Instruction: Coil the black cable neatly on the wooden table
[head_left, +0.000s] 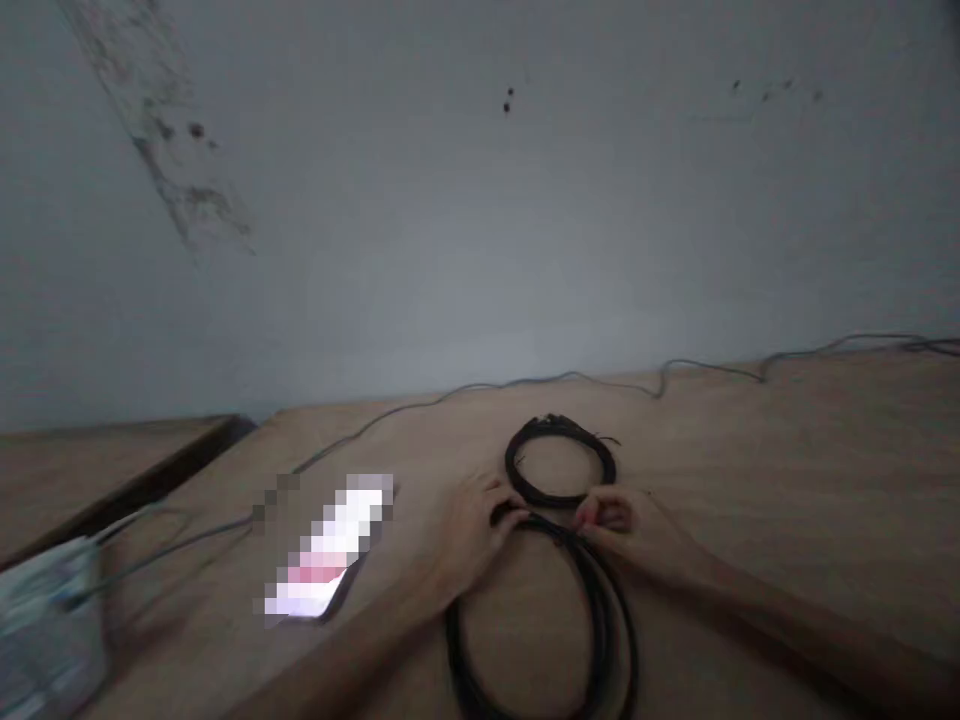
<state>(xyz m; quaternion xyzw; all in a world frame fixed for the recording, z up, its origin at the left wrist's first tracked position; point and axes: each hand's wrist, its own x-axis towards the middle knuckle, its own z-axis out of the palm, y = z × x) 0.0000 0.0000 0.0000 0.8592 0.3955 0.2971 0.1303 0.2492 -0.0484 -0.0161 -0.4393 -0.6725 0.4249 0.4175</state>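
Observation:
A black cable [559, 465] lies on the wooden table [750, 470], twisted into a figure eight with a small loop farther from me and a larger loop [600, 620] nearer me. My left hand [476, 530] pinches the crossing point from the left. My right hand [626, 525] holds the same crossing from the right, fingers curled around the strands. Both forearms reach in from the lower edge.
A lit phone [330, 555] lies left of my left hand. A thin grey wire [570, 378] runs along the back of the table by the pale wall. A blurred white object [45, 620] sits at the lower left. A lower wooden surface [97, 460] adjoins at left.

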